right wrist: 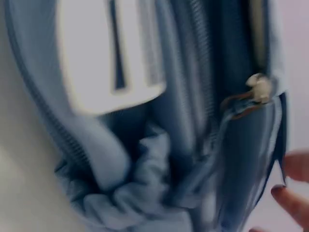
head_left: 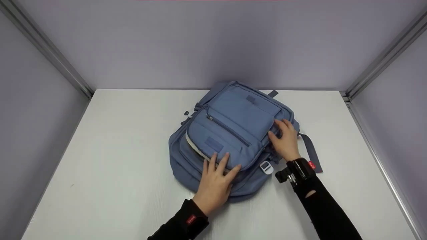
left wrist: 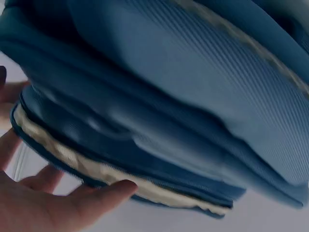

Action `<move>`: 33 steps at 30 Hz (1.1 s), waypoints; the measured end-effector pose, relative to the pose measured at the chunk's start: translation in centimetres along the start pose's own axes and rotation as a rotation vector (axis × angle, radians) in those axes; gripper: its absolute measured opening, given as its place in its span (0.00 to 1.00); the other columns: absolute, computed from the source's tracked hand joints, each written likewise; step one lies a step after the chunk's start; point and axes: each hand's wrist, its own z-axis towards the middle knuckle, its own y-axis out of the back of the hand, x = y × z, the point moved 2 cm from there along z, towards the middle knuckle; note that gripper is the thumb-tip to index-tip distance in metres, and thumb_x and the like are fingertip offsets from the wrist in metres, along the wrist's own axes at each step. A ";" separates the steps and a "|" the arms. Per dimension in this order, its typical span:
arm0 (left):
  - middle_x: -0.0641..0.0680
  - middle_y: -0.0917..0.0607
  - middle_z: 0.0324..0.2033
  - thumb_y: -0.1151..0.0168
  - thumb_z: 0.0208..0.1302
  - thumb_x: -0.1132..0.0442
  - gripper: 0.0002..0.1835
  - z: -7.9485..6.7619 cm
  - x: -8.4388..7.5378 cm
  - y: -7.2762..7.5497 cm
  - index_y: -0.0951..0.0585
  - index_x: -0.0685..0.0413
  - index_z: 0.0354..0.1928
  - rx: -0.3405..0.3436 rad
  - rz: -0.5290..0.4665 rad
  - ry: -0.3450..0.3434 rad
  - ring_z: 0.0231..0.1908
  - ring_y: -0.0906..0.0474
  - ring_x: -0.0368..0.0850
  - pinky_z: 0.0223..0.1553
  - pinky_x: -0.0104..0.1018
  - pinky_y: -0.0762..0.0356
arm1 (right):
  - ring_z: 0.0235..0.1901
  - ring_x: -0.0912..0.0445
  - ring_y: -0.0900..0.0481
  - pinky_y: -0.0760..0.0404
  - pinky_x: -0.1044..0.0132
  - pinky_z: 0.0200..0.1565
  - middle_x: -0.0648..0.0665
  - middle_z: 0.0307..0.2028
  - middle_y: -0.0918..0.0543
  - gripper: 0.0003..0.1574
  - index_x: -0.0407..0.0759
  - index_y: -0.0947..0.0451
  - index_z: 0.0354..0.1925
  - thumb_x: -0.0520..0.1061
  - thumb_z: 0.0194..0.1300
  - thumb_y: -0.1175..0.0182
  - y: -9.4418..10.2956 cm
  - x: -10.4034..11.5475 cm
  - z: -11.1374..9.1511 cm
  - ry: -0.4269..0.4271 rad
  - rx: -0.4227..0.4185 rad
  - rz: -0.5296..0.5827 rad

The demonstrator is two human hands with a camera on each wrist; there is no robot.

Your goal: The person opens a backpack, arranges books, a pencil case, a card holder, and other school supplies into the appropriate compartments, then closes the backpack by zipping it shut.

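Note:
A blue backpack (head_left: pixel 247 113) lies on its back, tilted, on the white table. Its front pocket gapes along the near edge, where a cream lining (left wrist: pixel 72 157) shows. My left hand (head_left: pixel 213 186) spreads its fingers over that edge; in the left wrist view the thumb lies along the lining. At the pack's right side, my right hand (head_left: pixel 285 141) touches the front pocket's border with bent, parted fingers. Only its fingertips (right wrist: pixel 292 203) appear in the right wrist view, beside the pocket edge. A zipper end (right wrist: pixel 260 88) shows there, blurred.
A white buckle-like tag (head_left: pixel 266 167) hangs at the pack's right side. A dark strap (head_left: pixel 312 153) trails onto the white table (head_left: pixel 116 150) near the right wrist. Grey walls (head_left: pixel 166 43) stand behind and at both sides.

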 end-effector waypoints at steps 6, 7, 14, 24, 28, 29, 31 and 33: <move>0.60 0.22 0.63 0.27 0.54 0.62 0.27 0.1 0.2 -1.0 0.19 0.35 0.58 -0.102 0.053 -0.003 0.62 0.27 0.70 0.54 0.68 0.24 | 0.68 0.25 0.39 0.41 0.35 0.70 0.24 0.70 0.37 0.27 0.25 0.29 0.60 0.39 0.67 0.44 -1.2 -0.6 -0.6 0.097 0.025 -0.096; 0.60 0.22 0.63 0.27 0.55 0.62 0.27 0.1 0.3 -1.0 0.19 0.35 0.58 -0.104 0.050 -0.007 0.62 0.27 0.70 0.54 0.68 0.24 | 0.68 0.25 0.38 0.41 0.35 0.70 0.24 0.70 0.36 0.26 0.25 0.28 0.60 0.39 0.67 0.44 -1.3 -0.6 -0.7 0.099 0.027 -0.104; 0.59 0.24 0.65 0.31 0.57 0.65 0.28 -0.1 2.2 -0.5 0.20 0.33 0.60 -0.055 0.040 -0.065 0.63 0.28 0.70 0.57 0.68 0.25 | 0.67 0.24 0.37 0.39 0.35 0.69 0.25 0.70 0.35 0.26 0.28 0.27 0.59 0.43 0.69 0.43 -1.4 -0.7 -1.5 0.070 0.030 -0.117; 0.57 0.24 0.66 0.40 0.60 0.73 0.30 0.1 6.9 0.6 0.19 0.32 0.59 -0.033 0.026 -0.086 0.68 0.33 0.70 0.61 0.72 0.32 | 0.66 0.25 0.35 0.38 0.34 0.68 0.24 0.68 0.33 0.25 0.30 0.25 0.60 0.43 0.70 0.44 -1.5 0.6 -4.5 0.011 0.016 -0.059; 0.58 0.25 0.66 0.41 0.58 0.77 0.34 0.6 8.0 0.5 0.19 0.32 0.59 -0.035 0.040 -0.076 0.68 0.34 0.70 0.61 0.71 0.32 | 0.65 0.25 0.34 0.37 0.34 0.67 0.23 0.67 0.33 0.25 0.30 0.25 0.60 0.42 0.70 0.43 -1.9 1.1 -5.9 0.005 -0.013 -0.053; 0.59 0.25 0.67 0.41 0.57 0.78 0.34 0.7 8.3 0.5 0.19 0.32 0.60 -0.036 0.042 -0.071 0.68 0.34 0.70 0.61 0.71 0.32 | 0.65 0.25 0.34 0.36 0.34 0.66 0.23 0.66 0.32 0.24 0.29 0.24 0.59 0.42 0.69 0.42 -2.0 1.2 -6.3 0.007 -0.026 -0.051; 0.59 0.25 0.67 0.42 0.57 0.79 0.34 1.0 8.7 0.5 0.19 0.33 0.59 -0.038 0.052 -0.062 0.69 0.35 0.70 0.62 0.71 0.33 | 0.63 0.25 0.32 0.34 0.34 0.65 0.23 0.65 0.31 0.24 0.30 0.24 0.59 0.41 0.68 0.41 -2.3 1.5 -7.0 0.002 -0.043 -0.051; 0.59 0.25 0.66 0.42 0.58 0.79 0.33 1.2 9.1 0.4 0.18 0.34 0.58 -0.045 0.067 -0.050 0.69 0.34 0.70 0.62 0.72 0.34 | 0.62 0.26 0.31 0.33 0.34 0.64 0.22 0.64 0.30 0.24 0.29 0.24 0.58 0.41 0.68 0.40 -2.6 1.6 -7.6 0.006 -0.059 -0.047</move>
